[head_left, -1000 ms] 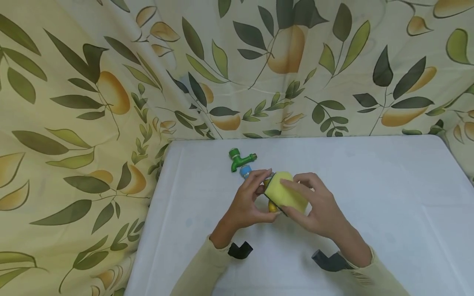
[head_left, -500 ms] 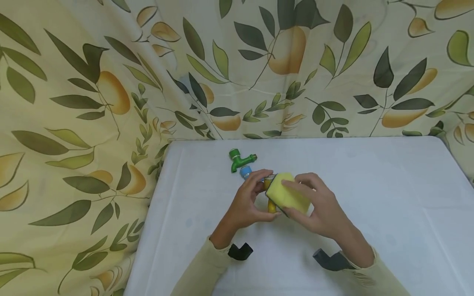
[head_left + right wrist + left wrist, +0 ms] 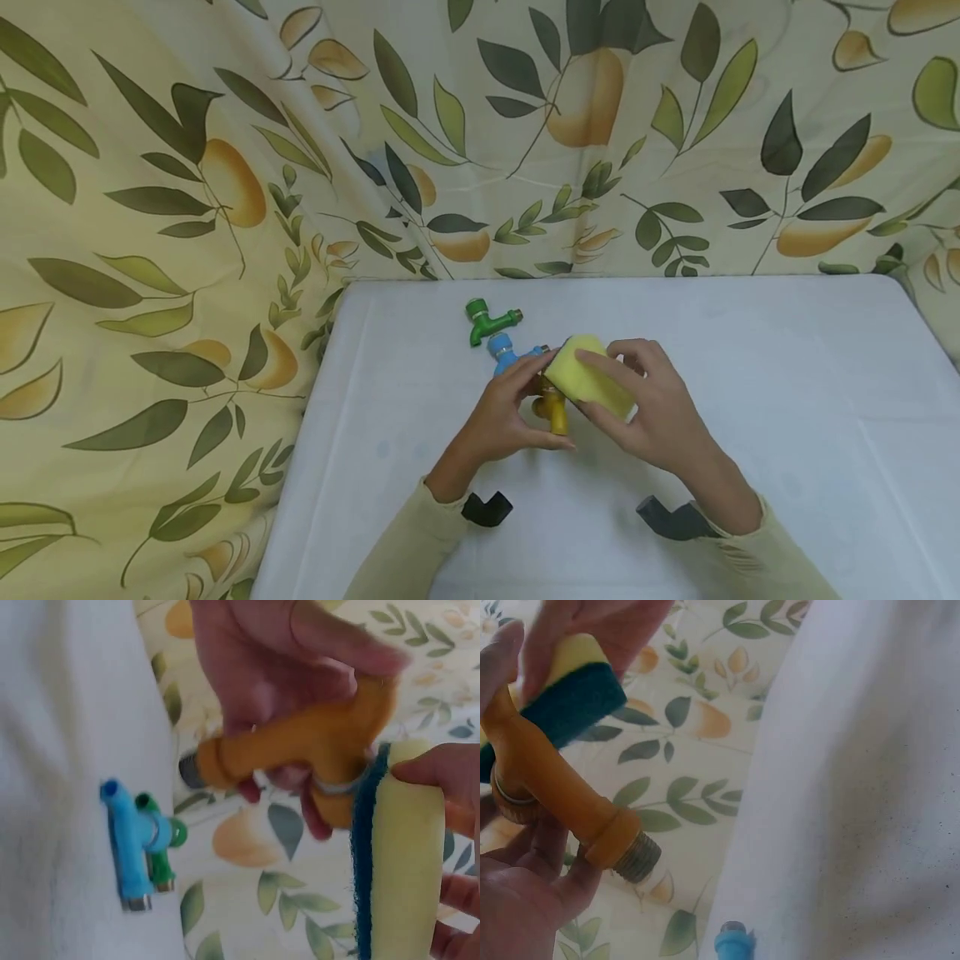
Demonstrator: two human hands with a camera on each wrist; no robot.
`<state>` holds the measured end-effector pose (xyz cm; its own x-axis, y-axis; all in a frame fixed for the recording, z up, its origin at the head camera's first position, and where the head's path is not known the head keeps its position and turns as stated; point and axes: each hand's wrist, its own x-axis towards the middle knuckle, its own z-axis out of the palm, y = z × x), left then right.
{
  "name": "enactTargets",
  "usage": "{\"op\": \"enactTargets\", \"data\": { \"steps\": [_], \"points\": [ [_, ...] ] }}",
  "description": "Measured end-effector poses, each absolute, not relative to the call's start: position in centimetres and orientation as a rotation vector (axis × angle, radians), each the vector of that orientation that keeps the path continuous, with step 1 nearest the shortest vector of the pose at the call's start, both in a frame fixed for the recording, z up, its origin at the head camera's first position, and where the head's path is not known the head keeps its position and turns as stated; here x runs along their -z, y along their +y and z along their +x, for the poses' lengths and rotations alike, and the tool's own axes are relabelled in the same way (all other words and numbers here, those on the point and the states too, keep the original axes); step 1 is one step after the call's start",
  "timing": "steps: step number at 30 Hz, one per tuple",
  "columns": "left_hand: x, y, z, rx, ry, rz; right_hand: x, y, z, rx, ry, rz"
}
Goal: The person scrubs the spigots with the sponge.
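Note:
My left hand [image 3: 495,421] grips a yellow-orange tap [image 3: 557,412] between thumb and fingers, raised over the table. In the left wrist view, the tap [image 3: 562,776] has its threaded metal end pointing down to the right. A yellow sponge [image 3: 592,379] is pinched in my right hand [image 3: 663,408], thumb and fingers on its soft side. Its dark blue-green scouring layer [image 3: 365,847] faces the tap and lies against the round knob end in the right wrist view. Part of the tap is hidden behind the sponge and left fingers in the head view.
A green tap [image 3: 491,322] lies on the white table [image 3: 750,375] beyond the hands. Close to it is a blue tap [image 3: 504,354], partly covered by the left fingers. Dark angular pieces [image 3: 487,509] sit by both wrists. A leaf-and-fruit patterned curtain [image 3: 450,208] hangs behind and left.
The sponge has shifted slightly up and right in the head view. More of the yellow tap's lower end and of the blue tap shows now. Both hands keep their holds.

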<state>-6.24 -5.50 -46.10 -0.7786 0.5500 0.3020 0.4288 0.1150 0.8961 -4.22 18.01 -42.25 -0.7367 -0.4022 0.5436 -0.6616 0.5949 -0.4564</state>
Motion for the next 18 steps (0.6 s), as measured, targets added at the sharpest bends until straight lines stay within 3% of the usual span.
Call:
{"op": "enactTargets", "data": {
  "steps": [5, 18],
  "points": [
    [46.1, -5.5, -5.9, -1.772, 2.22, 0.908, 42.1, 18.4, -3.8, -1.003, -2.461, 0.974],
    [46.6, -5.7, -5.3, -1.697, 2.315, 0.869, 42.2, 18.0, -3.2, -0.92, -2.526, 0.838]
  ]
}}
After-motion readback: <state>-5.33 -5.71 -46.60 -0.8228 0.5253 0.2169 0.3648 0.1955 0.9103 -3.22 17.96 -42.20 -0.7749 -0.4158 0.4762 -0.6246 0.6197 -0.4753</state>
